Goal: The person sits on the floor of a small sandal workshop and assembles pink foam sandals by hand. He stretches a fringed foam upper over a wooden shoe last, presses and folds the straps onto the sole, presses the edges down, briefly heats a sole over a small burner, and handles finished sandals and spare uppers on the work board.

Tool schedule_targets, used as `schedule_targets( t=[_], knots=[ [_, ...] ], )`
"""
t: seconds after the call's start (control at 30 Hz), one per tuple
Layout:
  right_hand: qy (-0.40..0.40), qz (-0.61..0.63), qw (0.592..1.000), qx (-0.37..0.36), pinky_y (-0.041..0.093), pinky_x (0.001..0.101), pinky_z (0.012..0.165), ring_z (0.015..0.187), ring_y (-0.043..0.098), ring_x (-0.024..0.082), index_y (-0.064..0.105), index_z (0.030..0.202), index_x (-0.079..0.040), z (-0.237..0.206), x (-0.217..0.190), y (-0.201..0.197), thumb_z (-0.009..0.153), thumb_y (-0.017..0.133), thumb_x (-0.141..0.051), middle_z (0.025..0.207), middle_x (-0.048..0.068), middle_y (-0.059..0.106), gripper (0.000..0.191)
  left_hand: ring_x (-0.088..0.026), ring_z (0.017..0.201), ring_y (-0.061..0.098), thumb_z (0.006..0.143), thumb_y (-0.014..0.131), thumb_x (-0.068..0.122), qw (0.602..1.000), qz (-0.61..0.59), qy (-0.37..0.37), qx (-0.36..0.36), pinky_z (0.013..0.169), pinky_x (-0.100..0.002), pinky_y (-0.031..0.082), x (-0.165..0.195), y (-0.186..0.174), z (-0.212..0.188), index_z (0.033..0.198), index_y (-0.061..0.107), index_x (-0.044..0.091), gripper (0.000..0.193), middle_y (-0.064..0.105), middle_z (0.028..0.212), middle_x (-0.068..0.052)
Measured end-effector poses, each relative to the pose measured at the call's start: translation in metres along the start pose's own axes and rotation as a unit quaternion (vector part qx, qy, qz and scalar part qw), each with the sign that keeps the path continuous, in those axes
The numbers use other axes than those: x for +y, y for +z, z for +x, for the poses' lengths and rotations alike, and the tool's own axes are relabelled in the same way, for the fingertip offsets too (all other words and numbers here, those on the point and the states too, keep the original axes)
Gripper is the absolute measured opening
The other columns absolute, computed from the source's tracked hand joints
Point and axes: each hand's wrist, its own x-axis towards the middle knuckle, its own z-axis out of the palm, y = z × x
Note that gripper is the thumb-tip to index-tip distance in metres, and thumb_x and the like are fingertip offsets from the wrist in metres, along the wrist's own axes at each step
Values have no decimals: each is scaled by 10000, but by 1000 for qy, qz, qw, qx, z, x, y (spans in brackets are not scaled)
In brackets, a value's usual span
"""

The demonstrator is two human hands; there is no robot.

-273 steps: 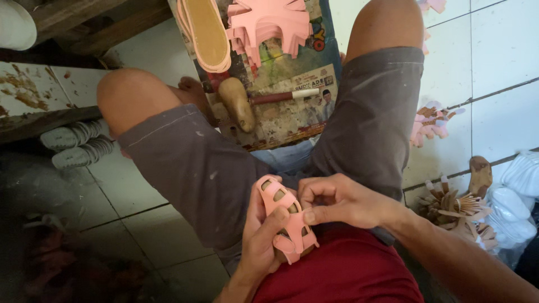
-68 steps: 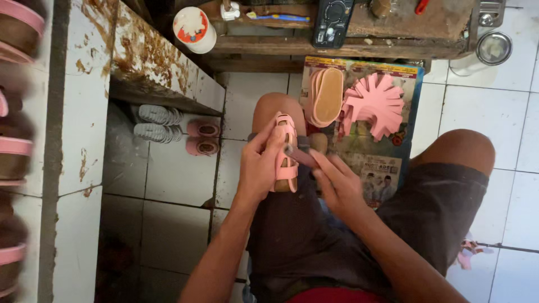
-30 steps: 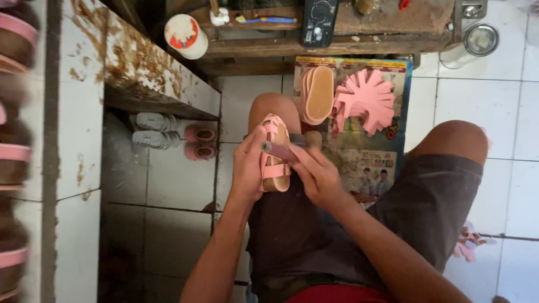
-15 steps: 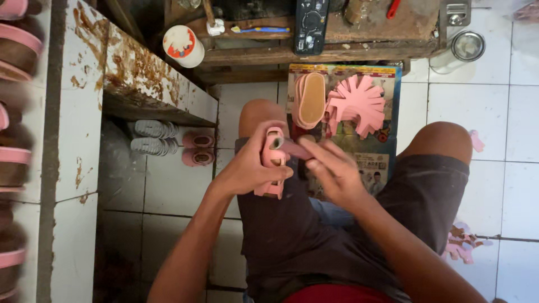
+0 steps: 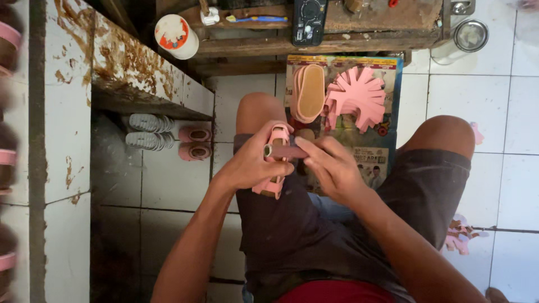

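Flanking pink sandal (image 5: 273, 163): soles (image 5: 307, 92), straps (image 5: 356, 98).

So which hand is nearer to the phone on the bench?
Left. The left hand holds the pink sandal almost straight below the phone; the right hand sits slightly lower and further right.

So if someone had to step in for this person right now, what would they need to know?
Left hand: gripping a small pink sandal over the left thigh.
Right hand: holding a short dark cylindrical tool against the sandal's upper part.
On the floor ahead, lying on a printed sheet: a stack of tan soles and a fan of pink cut strap pieces.
Done: two finished-looking pink sandals sit under the tiled ledge.
Left: the sandal in hand is being worked on; the soles and strap pieces lie unassembled.
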Motion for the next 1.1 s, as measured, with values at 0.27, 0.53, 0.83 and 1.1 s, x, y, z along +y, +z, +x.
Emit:
schedule_targets(
  t=[0.27,0.53,0.83,1.1],
  knots=[
    [-43,9,997,55,521,322,815,938,632,254,604,1370,-36,6,2,2,1014,636,-30,1186,179,662,358,-146,974,612,766,787,52,998,-2,64,17,843,-322,542,-13,-2,-1,1329,512,38,627,612,1068,-74],
    [76,48,996,30,526,321,794,884,642,227,622,1395,-23,10,-7,8,992,607,10,1041,109,642,404,-131,859,650,750,750,80,992,-122,-32,1,750,-301,567,-14,-2,-3,1305,502,61,608,628,976,-70],
    [73,68,995,17,524,348,827,940,623,279,619,1387,-32,-7,16,25,992,613,7,1074,143,618,397,-143,1023,624,730,790,91,999,-37,28,3,903,-310,547,-18,1,-1,1365,506,56,697,599,1184,-45],
    [36,137,989,46,526,380,903,1041,624,303,604,1402,10,-8,-13,18,1027,596,15,1160,183,605,375,-147,968,632,707,774,52,998,-1,-55,9,839,-325,540,6,15,-1,1351,519,82,693,614,1083,-61]
  ],
)
